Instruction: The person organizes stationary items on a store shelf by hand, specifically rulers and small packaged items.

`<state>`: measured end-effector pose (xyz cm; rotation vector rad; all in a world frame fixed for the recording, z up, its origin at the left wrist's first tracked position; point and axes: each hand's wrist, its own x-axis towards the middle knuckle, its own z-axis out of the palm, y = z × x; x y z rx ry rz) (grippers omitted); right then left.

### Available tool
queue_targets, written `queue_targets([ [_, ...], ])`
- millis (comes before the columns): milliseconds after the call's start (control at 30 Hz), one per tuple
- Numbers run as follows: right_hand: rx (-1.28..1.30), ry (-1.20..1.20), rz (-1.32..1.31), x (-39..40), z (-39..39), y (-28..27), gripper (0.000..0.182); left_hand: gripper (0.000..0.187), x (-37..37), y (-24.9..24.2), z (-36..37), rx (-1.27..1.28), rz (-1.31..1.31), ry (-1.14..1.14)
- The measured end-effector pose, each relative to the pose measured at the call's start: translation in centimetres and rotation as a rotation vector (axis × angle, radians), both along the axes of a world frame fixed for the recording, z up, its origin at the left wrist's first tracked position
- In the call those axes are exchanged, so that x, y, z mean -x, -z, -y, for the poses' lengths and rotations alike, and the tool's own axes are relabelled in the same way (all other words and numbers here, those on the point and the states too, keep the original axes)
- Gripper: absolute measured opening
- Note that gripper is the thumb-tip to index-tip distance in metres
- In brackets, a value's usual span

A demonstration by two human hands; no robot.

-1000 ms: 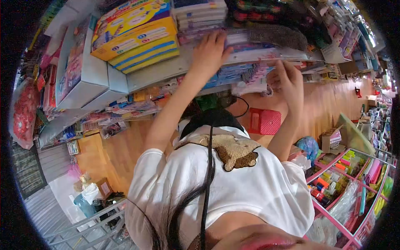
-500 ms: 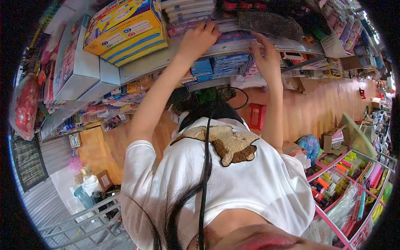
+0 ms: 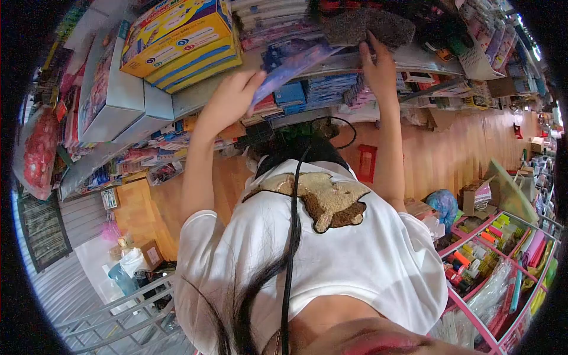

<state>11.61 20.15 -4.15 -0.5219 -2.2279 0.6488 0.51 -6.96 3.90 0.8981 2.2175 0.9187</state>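
Just over the shelf edge, my left hand point(image 3: 232, 100) grips one end of a flat blue-and-purple package point(image 3: 290, 72), which slants up to the right and is blurred. My right hand point(image 3: 379, 65) is beside a dark grey fuzzy item point(image 3: 370, 29) on the shelf, its fingers apart and holding nothing visible. Whether its fingertips touch the fuzzy item is hard to tell. Behind the package lie stacked flat packets point(image 3: 269, 18) in clear wrapping.
Yellow boxes point(image 3: 177, 41) stand stacked left of my left hand, with white boxes point(image 3: 112, 100) beside them. Blue packets point(image 3: 331, 92) fill the shelf below. A pink-framed rack point(image 3: 473, 266) stands at the right, and a red stool point(image 3: 367, 163) on the wooden floor.
My left hand has moved left and down, drawing the blue-and-purple package out over the shelf edge. My right hand has risen slightly, toward the fuzzy item, which has shifted left.
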Motion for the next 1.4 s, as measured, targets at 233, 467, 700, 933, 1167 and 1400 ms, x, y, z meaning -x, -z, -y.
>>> queue_targets([
  [233, -0.250, 0.107, 0.084, 0.9, 1.1, -0.4, 0.041, 0.038, -2.3, 1.4, 5.5, -0.201, 0.248, 0.143],
  [467, -0.214, 0.153, 0.043, -0.3, 3.3, -2.4, 0.030, 0.052, -4.5, 2.1, 7.8, -0.430, 0.918, 0.085],
  [700, 0.890, -0.550, -0.292, -3.5, 8.1, -7.9, 0.029, 0.068, -4.2, 3.2, 7.7, -0.251, 0.982, 0.350],
  [933, 1.067, -0.723, -0.374, -5.5, 9.3, -9.1, 0.024, 0.061, -3.3, 4.2, 8.7, -0.290, 0.826, 0.392],
  [1167, 1.038, -0.615, -0.226, -5.7, 12.1, -9.6, 0.022, 0.044, -5.4, 2.5, 4.9, -0.499, -0.100, 0.195],
  [1400, 1.372, -0.714, -0.101, -6.2, 14.3, -9.6, 0.032, 0.025, -9.4, 0.0, 0.1, -0.667, -0.396, -0.176],
])
